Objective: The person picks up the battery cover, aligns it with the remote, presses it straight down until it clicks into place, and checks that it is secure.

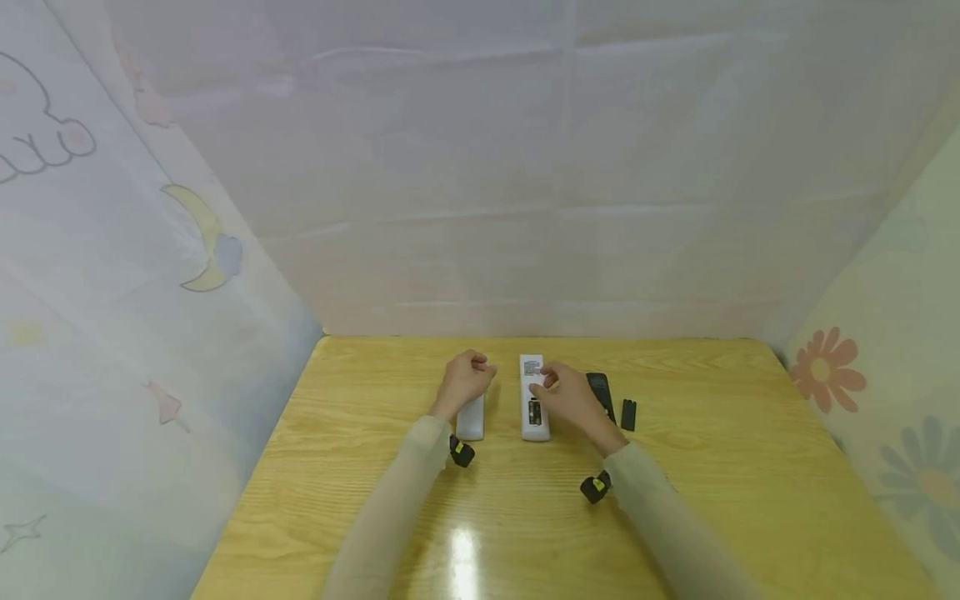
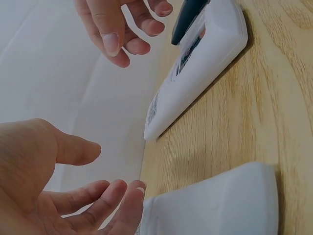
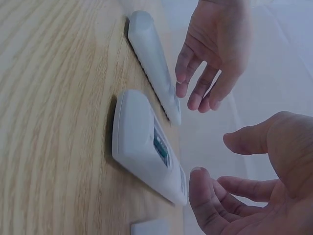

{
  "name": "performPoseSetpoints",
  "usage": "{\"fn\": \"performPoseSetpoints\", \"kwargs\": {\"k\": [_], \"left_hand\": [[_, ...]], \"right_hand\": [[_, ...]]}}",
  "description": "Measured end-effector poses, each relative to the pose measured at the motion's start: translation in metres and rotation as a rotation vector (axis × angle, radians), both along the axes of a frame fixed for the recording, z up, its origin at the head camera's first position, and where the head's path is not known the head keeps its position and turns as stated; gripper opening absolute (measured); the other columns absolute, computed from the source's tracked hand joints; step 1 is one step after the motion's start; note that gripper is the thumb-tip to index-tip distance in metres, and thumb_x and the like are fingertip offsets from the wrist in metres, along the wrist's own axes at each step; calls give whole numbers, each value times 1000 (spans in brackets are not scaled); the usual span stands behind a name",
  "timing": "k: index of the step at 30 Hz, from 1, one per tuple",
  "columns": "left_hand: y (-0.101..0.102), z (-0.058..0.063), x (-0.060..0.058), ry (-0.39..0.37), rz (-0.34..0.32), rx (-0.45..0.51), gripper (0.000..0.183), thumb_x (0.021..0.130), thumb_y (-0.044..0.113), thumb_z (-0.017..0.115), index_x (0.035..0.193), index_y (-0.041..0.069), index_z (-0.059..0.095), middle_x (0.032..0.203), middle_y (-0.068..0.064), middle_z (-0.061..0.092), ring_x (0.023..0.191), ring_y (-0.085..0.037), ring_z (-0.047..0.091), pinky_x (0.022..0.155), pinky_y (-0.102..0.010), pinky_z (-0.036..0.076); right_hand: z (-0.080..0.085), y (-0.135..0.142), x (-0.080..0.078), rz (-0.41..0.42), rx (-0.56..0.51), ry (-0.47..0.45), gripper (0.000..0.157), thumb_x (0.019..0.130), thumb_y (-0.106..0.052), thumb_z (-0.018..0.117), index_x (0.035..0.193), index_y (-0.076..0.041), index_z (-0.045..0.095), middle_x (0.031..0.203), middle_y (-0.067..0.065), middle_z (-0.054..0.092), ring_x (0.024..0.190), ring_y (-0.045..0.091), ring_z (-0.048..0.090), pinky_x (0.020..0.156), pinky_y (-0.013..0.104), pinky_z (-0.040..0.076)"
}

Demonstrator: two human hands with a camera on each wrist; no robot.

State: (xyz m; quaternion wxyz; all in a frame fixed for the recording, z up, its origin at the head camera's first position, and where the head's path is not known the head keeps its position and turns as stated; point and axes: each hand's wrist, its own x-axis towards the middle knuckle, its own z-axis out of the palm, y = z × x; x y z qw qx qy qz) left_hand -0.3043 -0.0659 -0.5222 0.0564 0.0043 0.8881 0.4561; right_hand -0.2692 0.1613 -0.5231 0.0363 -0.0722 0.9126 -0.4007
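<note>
Open-backed white remote (image 1: 535,412) lies just below the right grip (image 1: 572,395).

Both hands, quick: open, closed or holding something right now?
Left hand: open, holding nothing, near the left white remote.
Right hand: open, holding nothing, near the open-backed white remote.

Underneath, a wooden table (image 1: 300,492) with streaky yellowish grain and a bright patch of glare (image 1: 464,558) on its near part. At the far side, a pale sheet (image 1: 562,150) with straight creases. On the left, a printed wall covering (image 1: 112,358) with an outlined cartoon figure (image 1: 33,125), a yellow crescent moon (image 1: 207,230) touching a small blue cloud (image 1: 228,254), and a pinkish star (image 1: 165,403). On the right, a red flower (image 1: 828,369) and, nearer, a blue-grey flower (image 1: 930,471).
</note>
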Motion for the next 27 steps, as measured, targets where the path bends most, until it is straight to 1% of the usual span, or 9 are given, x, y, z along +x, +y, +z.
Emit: {"fn": "performPoseSetpoints", "kwargs": {"k": [4,10,14,16,22,25,27], "left_hand": [[3,1,-2,-10,-15,10,47,106,32,67,141,1,61,125,-12,69,103,-25,71,90,-42,61],[9,-1,-2,-31,-12,12,47,105,33,68,140,3,63,124,-10,70,105,-26,69,93,-44,59],[15,-3,-2,-21,-33,3,47,104,33,69,138,2,64,122,-10,72,107,-26,70,94,-43,60],[17,-5,-2,-13,-45,3,47,103,31,69,138,0,64,121,-10,73,108,-27,70,94,-43,60],[23,-9,0,12,-59,1,42,103,27,70,133,-2,66,119,-12,74,107,-28,71,94,-43,60],[26,-8,2,5,-73,-3,41,104,26,69,134,-1,65,119,-12,74,107,-28,71,95,-44,60],[29,-8,3,-6,-80,-5,41,104,27,68,135,0,65,120,-11,74,108,-27,70,95,-43,60]], "right_hand": [[-4,8,-3,-4,12,21,54,104,-28,70,143,6,58,122,22,69,105,33,69,84,46,61],[-8,16,-3,-12,7,35,52,102,-24,72,142,7,59,121,22,68,104,33,69,87,48,61],[-11,20,-3,-18,9,43,48,102,-17,72,140,10,60,119,21,66,105,32,66,90,48,59],[-13,22,-4,-16,25,48,46,102,-14,71,139,11,60,119,22,65,105,32,65,91,48,58],[-20,26,-3,-3,131,92,44,98,-11,74,135,12,63,117,24,65,102,31,61,89,49,56],[-23,27,-2,-6,164,110,43,97,-10,74,133,12,64,116,24,65,101,33,61,89,50,56],[-25,27,-2,-14,176,109,43,97,-9,73,133,12,64,118,25,65,104,34,61,91,52,56]]}}
